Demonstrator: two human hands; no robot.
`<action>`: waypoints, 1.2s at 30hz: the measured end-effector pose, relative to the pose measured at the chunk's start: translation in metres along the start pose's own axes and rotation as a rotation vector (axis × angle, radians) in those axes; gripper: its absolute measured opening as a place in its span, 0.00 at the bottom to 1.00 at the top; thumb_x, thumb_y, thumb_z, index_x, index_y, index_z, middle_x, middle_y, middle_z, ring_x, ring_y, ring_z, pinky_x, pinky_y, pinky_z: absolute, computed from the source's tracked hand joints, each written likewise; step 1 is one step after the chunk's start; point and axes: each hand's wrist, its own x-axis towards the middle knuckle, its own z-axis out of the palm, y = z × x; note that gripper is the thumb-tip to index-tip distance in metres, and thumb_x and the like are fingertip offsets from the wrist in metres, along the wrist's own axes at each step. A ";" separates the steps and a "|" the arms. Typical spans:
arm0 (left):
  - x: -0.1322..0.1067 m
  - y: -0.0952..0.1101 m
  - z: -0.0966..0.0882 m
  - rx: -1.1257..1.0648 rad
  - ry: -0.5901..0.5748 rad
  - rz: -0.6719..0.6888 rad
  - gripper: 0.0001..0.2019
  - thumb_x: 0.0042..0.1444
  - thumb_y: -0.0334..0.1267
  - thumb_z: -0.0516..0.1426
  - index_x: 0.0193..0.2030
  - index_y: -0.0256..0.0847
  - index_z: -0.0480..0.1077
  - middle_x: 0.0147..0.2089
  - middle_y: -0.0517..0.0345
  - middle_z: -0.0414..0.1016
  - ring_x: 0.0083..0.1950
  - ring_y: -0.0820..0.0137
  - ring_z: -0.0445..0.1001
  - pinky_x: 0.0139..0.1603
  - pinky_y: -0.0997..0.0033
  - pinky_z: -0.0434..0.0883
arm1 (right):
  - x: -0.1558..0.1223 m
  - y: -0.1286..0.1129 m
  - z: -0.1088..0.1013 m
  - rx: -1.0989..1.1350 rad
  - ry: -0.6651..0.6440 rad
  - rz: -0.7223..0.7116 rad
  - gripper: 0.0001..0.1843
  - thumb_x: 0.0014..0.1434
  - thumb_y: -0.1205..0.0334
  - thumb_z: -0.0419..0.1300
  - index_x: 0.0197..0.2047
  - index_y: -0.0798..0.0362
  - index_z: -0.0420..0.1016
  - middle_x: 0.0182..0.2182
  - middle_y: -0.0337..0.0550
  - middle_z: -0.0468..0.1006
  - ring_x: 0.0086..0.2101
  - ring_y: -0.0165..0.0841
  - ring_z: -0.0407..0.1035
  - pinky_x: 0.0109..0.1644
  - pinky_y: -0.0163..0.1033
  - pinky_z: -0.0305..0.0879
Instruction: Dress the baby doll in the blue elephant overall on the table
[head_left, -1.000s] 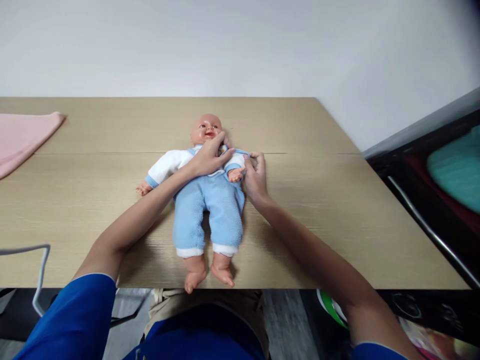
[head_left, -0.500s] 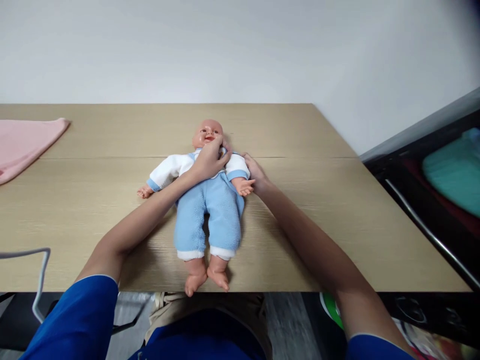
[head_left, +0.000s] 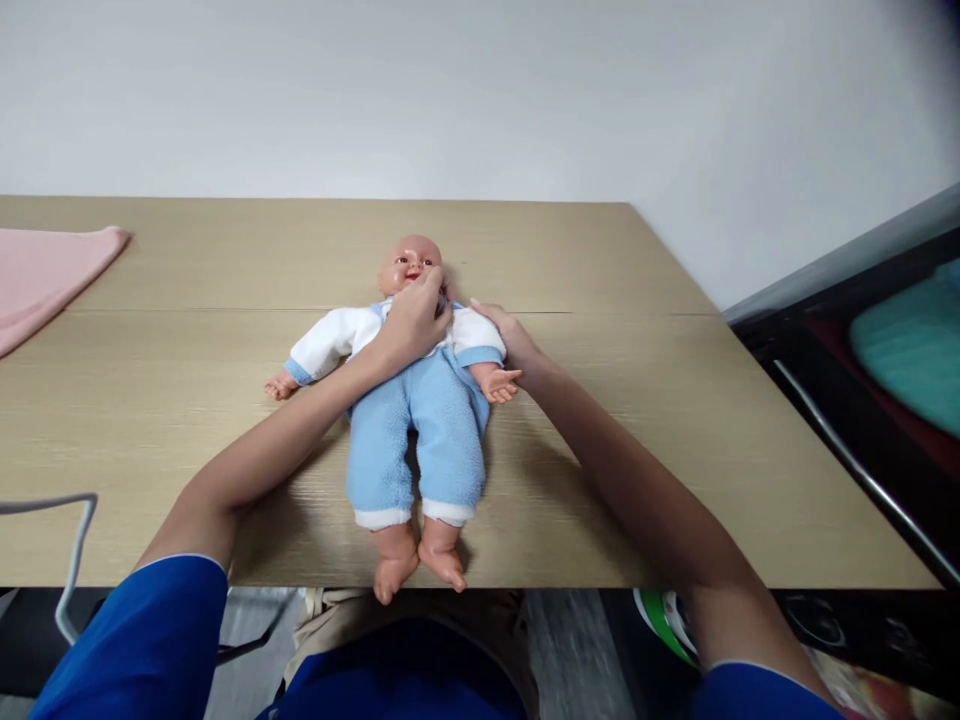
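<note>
A baby doll [head_left: 410, 262] lies on its back, its feet reaching just over the table's near edge. It wears a white top with blue cuffs and light blue fleece trousers [head_left: 412, 440]. My left hand [head_left: 416, 318] crosses its chest, with curled fingers closed on the clothing by the collar, below the chin. What exactly is pinched there is hidden. At the doll's arm on the right, my right hand [head_left: 517, 340] grips the white sleeve [head_left: 478, 333] near the shoulder, thumb on top and the other fingers out of sight behind it.
The wooden table [head_left: 622, 400] meets a white wall at the back. Pink cloth [head_left: 49, 280] lies at the far left. A grey metal bar [head_left: 79, 550] rises at the front left. At the right stands a dark rack with a teal item [head_left: 907, 340].
My right hand has come up and inward along the sleeve toward the doll's shoulder. The doll's arm on that side has shifted slightly outward. My left hand stays at the collar.
</note>
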 end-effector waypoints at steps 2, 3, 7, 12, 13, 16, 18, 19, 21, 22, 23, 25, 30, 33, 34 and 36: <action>0.000 0.001 0.000 0.020 -0.009 -0.007 0.09 0.70 0.27 0.57 0.52 0.44 0.68 0.56 0.41 0.85 0.57 0.50 0.84 0.58 0.51 0.77 | -0.020 -0.010 -0.010 -0.068 0.015 0.004 0.30 0.62 0.39 0.79 0.59 0.46 0.81 0.55 0.47 0.88 0.59 0.48 0.83 0.62 0.47 0.86; 0.000 0.001 0.001 0.027 -0.011 -0.015 0.10 0.70 0.27 0.57 0.53 0.44 0.69 0.57 0.41 0.84 0.58 0.49 0.84 0.59 0.50 0.77 | -0.032 -0.015 -0.018 -0.130 -0.002 0.009 0.36 0.58 0.42 0.82 0.64 0.44 0.80 0.58 0.46 0.88 0.59 0.48 0.83 0.59 0.46 0.86; 0.000 0.002 0.002 0.036 -0.008 -0.052 0.16 0.65 0.24 0.56 0.57 0.43 0.70 0.60 0.39 0.83 0.63 0.47 0.82 0.62 0.49 0.77 | -0.072 -0.028 -0.059 -0.432 -0.191 0.044 0.49 0.60 0.40 0.81 0.80 0.40 0.73 0.57 0.48 0.89 0.43 0.44 0.84 0.37 0.43 0.83; 0.001 -0.002 0.005 0.038 -0.016 -0.025 0.18 0.63 0.23 0.56 0.57 0.42 0.70 0.59 0.37 0.82 0.62 0.45 0.82 0.61 0.47 0.77 | -0.074 -0.023 -0.102 -0.631 -0.161 -0.145 0.42 0.59 0.37 0.81 0.72 0.44 0.86 0.62 0.51 0.90 0.43 0.45 0.84 0.43 0.47 0.85; 0.001 -0.003 0.006 0.030 -0.011 -0.014 0.16 0.64 0.24 0.56 0.56 0.43 0.70 0.58 0.37 0.82 0.61 0.46 0.82 0.61 0.47 0.77 | -0.071 -0.020 -0.106 -0.649 -0.150 -0.178 0.40 0.59 0.36 0.81 0.70 0.44 0.88 0.62 0.51 0.90 0.45 0.47 0.85 0.46 0.49 0.86; 0.000 -0.006 0.008 -0.012 0.014 0.016 0.11 0.68 0.27 0.57 0.54 0.44 0.70 0.54 0.41 0.83 0.56 0.49 0.82 0.60 0.49 0.77 | -0.063 -0.010 -0.117 -0.679 -0.131 -0.228 0.35 0.61 0.33 0.80 0.63 0.44 0.91 0.56 0.50 0.93 0.47 0.50 0.86 0.52 0.53 0.86; -0.002 -0.005 0.007 -0.024 0.031 0.015 0.09 0.70 0.31 0.58 0.54 0.45 0.70 0.53 0.43 0.83 0.56 0.49 0.81 0.61 0.48 0.77 | -0.059 -0.003 -0.124 -0.636 -0.093 -0.236 0.35 0.61 0.30 0.79 0.61 0.45 0.91 0.54 0.50 0.93 0.48 0.51 0.86 0.53 0.54 0.86; -0.002 -0.004 0.006 -0.022 0.041 0.011 0.08 0.71 0.32 0.59 0.55 0.44 0.70 0.53 0.42 0.82 0.57 0.49 0.81 0.63 0.47 0.76 | -0.057 0.001 -0.128 -0.608 -0.054 -0.242 0.37 0.61 0.28 0.79 0.61 0.45 0.90 0.54 0.51 0.93 0.48 0.51 0.87 0.54 0.55 0.87; -0.004 -0.001 0.002 -0.021 0.067 0.006 0.08 0.73 0.35 0.61 0.56 0.44 0.71 0.57 0.39 0.81 0.63 0.46 0.79 0.69 0.43 0.75 | -0.054 0.010 -0.134 -0.587 0.056 -0.256 0.39 0.59 0.25 0.79 0.60 0.46 0.89 0.53 0.51 0.93 0.48 0.51 0.86 0.57 0.58 0.86; -0.005 0.000 -0.002 -0.029 0.082 0.009 0.08 0.74 0.37 0.61 0.56 0.44 0.71 0.60 0.38 0.80 0.66 0.45 0.77 0.72 0.40 0.73 | -0.052 0.014 -0.134 -0.602 0.111 -0.264 0.39 0.58 0.25 0.79 0.59 0.46 0.89 0.52 0.52 0.93 0.48 0.51 0.86 0.59 0.59 0.85; -0.007 0.002 -0.006 -0.042 0.096 0.014 0.08 0.75 0.40 0.62 0.57 0.44 0.72 0.62 0.37 0.79 0.70 0.43 0.75 0.75 0.38 0.71 | -0.052 0.017 -0.133 -0.636 0.166 -0.277 0.38 0.59 0.25 0.78 0.58 0.47 0.89 0.52 0.53 0.93 0.50 0.53 0.85 0.62 0.62 0.84; -0.013 0.006 -0.016 -0.071 0.122 0.022 0.11 0.78 0.47 0.63 0.59 0.45 0.73 0.65 0.36 0.76 0.75 0.41 0.72 0.80 0.35 0.67 | -0.054 0.020 -0.122 -0.742 0.295 -0.347 0.35 0.62 0.28 0.75 0.58 0.47 0.87 0.56 0.57 0.91 0.57 0.58 0.83 0.71 0.70 0.76; -0.045 0.008 -0.041 -0.100 0.180 0.003 0.19 0.82 0.60 0.58 0.58 0.46 0.74 0.63 0.39 0.77 0.74 0.43 0.72 0.80 0.36 0.67 | -0.083 0.006 -0.057 -0.848 0.335 -0.666 0.22 0.71 0.44 0.70 0.60 0.47 0.86 0.69 0.61 0.82 0.72 0.63 0.72 0.82 0.74 0.57; -0.074 0.003 -0.050 -0.090 0.216 -0.063 0.19 0.83 0.61 0.56 0.55 0.46 0.73 0.60 0.41 0.79 0.67 0.46 0.75 0.76 0.40 0.69 | -0.096 0.000 -0.023 -0.645 0.046 -0.650 0.13 0.76 0.43 0.66 0.49 0.42 0.85 0.54 0.52 0.88 0.61 0.55 0.78 0.76 0.65 0.67; -0.085 0.001 -0.051 -0.087 0.234 -0.096 0.19 0.83 0.60 0.55 0.54 0.47 0.73 0.58 0.42 0.79 0.64 0.47 0.75 0.73 0.42 0.71 | -0.097 0.001 -0.016 -0.557 0.000 -0.611 0.15 0.77 0.41 0.66 0.46 0.41 0.84 0.50 0.49 0.87 0.57 0.53 0.78 0.73 0.62 0.70; -0.105 -0.003 -0.052 -0.098 0.288 -0.168 0.16 0.83 0.58 0.54 0.53 0.48 0.71 0.56 0.44 0.80 0.60 0.50 0.76 0.68 0.45 0.73 | -0.093 0.008 -0.009 -0.376 -0.009 -0.508 0.21 0.76 0.33 0.66 0.43 0.41 0.80 0.43 0.45 0.82 0.49 0.48 0.76 0.66 0.56 0.74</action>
